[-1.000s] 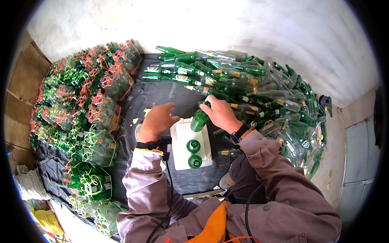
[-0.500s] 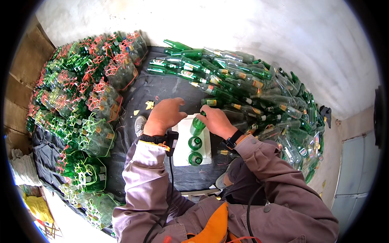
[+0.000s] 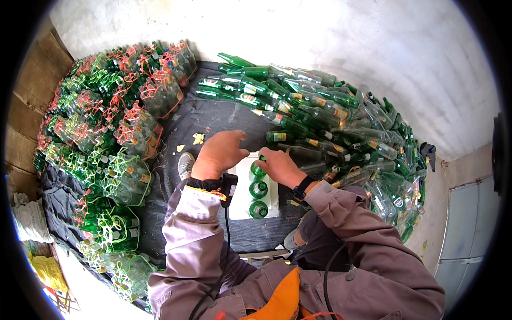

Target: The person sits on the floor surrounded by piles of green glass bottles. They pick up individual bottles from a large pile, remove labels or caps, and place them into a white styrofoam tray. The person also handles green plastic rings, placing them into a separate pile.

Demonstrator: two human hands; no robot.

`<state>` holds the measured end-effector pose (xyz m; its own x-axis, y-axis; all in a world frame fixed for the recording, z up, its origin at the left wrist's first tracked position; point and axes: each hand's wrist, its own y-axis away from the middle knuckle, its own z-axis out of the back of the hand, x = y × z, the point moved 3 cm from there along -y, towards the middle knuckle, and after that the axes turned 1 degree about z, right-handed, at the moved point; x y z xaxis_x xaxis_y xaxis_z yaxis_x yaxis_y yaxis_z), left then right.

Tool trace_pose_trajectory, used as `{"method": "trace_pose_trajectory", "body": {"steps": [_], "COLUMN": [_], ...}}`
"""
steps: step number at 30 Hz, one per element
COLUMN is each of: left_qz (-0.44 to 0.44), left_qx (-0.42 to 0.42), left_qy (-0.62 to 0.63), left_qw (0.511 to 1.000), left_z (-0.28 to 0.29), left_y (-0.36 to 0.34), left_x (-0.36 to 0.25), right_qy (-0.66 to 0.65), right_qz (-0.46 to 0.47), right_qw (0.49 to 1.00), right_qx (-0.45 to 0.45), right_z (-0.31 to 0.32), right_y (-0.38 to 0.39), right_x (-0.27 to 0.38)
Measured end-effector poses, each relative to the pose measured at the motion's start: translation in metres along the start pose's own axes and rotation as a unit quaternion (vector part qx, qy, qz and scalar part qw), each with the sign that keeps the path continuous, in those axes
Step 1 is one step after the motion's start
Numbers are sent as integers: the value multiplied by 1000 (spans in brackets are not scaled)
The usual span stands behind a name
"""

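My right hand (image 3: 281, 167) is closed round the neck of a green glass bottle (image 3: 257, 171), which stands at the far part of a white board (image 3: 241, 205). Two more green bottles stand upright in a row nearer to me: a middle bottle (image 3: 258, 189) and a near bottle (image 3: 258, 209). My left hand (image 3: 218, 153) hovers by the board's far left corner, holding nothing, with its thumb and fingers apart. A black box-shaped device (image 3: 229, 189) with a cable sits at my left wrist.
Loose bottles (image 3: 320, 112), mostly green, lie piled on the right. Tied bundles of bottles (image 3: 136, 133) with red and green cord stand on the left. Dark sheeting (image 3: 213, 117) covers the ground between them. A white wall (image 3: 320, 32) rises behind. My shoes flank the board.
The bottle in my right hand has gone from tilted to more upright, beside the other two. My left hand has hardly moved.
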<state>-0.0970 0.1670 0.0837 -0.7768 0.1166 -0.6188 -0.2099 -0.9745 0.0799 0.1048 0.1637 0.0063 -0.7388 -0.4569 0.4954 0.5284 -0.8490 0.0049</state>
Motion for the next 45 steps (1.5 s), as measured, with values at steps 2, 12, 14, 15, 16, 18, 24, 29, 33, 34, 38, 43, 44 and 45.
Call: {"method": "trace_pose_trajectory", "body": {"steps": [2,12,14,15,16,18,24,29,33,34,38,43,44,45], "left_qz": [-3,-5,-15,-21,-15,-3,1,-13,-10,-11,-10,-29,-19,-10], "left_qx": [0,8,5,3,8,17,24,17,18,16,19,-1,2,6], "left_qy": [-9,-13,-23,-28,-21,-9,-17,-6,-11,-9,-5,-1,-2,-4], "left_qw": [1000,1000,1000,999,1000,1000,1000,1000,1000,1000,1000,1000,1000,1000], "left_z": [0,2,1,1,1,2,4,1,1,1,1,-6,-6,-5], "left_y": [1,3,3,3,3,4,5,4,3,3,4,2,2,3], "left_x": [0,2,3,3,3,1,-2,-2,-1,-1,3,10,9,8], "right_qy": [-3,13,18,21,20,18,-23,-14,-13,-13,-7,-6,-11,-15], "right_qz": [5,-4,-8,-10,-11,-11,-26,14,37,38,46,20,18,15], "right_qw": [1000,1000,999,999,999,998,997,999,998,998,998,998,998,998], "right_qx": [-6,15,28,34,40,51,67,50,41,42,41,62,63,64], "right_z": [-2,2,4,4,4,3,3,2,1,1,2,7,8,8], "right_y": [0,0,0,1,1,1,1,1,3,3,1,0,0,1], "right_x": [3,13,15,16,16,14,10,8,7,6,9,14,14,14]}}
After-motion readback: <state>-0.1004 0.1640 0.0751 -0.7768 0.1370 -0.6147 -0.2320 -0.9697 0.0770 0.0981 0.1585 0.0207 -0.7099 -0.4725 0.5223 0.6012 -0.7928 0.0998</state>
